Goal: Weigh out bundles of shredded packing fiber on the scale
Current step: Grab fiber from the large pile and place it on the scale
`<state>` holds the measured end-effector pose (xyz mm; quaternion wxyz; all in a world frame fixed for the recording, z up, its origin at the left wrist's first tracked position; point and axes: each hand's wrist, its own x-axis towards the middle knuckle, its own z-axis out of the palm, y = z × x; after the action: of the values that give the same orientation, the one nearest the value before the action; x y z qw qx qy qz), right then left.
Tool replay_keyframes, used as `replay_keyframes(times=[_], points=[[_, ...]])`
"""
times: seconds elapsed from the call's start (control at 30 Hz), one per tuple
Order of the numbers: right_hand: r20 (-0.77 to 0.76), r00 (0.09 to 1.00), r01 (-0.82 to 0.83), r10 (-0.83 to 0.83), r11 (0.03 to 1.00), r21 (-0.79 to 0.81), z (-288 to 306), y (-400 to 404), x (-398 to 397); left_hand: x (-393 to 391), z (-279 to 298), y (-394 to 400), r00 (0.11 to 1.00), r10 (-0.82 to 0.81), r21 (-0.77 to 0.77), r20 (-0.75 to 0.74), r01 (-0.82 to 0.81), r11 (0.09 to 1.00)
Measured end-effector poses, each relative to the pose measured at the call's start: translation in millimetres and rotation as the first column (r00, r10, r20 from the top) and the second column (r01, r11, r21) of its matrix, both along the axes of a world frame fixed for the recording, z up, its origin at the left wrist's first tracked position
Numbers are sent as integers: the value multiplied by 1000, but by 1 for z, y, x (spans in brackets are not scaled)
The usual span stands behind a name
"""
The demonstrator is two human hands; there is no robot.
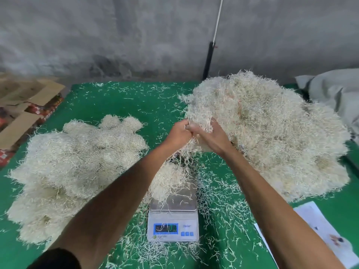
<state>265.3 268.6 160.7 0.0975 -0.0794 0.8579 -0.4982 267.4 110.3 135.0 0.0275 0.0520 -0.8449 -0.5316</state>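
Note:
A small white digital scale (pixel 172 228) with a steel pan and a lit blue display stands on the green table near me. A clump of pale shredded fiber (pixel 167 179) lies on its pan. A big loose heap of fiber (pixel 272 129) fills the right side. My left hand (pixel 179 133) and my right hand (pixel 210 136) are together at the heap's near-left edge, above the far end of the scale. Both grip a tuft of fiber (pixel 200 124) that still joins the heap. To the left lie several rounded fiber bundles (pixel 77 158).
Loose fiber strands litter the green table cover (pixel 120 101). Open cardboard boxes (pixel 25 105) sit off the table's left edge. White paper sheets (pixel 318 232) lie at the near right. A grey sack (pixel 334 90) rests at the far right, against a concrete wall.

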Motion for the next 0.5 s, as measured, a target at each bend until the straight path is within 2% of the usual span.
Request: replay_keyframes(times=[0.07, 0.13, 0.2, 0.27, 0.33, 0.37, 0.5], points=[[216, 974, -48, 69, 993, -105, -15, -3, 0, 0, 0, 5, 998, -36, -6, -44, 36, 999], [326, 937, -54, 127, 973, -226, -22, -5, -2, 2, -3, 5, 997, -58, -14, -50, 58, 998], [286, 958, 76, -7, 970, -232, -27, -6, -6, 9, -6, 2, 997, -78, -13, -22, 78, 997], [251, 956, 211, -154, 952, -220, -29, -6, -10, 20, -12, 0, 994, -66, -51, 91, 70, 996], [291, 939, 272, -181, 911, -310, -28, -4, -12, 32, -27, -2, 973, -42, -86, 226, 62, 994], [325, 925, 314, -196, 878, -362, -26, 0, -15, 38, -39, -4, 968, -56, -88, 243, 79, 993], [478, 859, 417, -183, 792, -446, -21, 12, -24, 61, -81, -10, 993, -14, -169, 117, 34, 985]])
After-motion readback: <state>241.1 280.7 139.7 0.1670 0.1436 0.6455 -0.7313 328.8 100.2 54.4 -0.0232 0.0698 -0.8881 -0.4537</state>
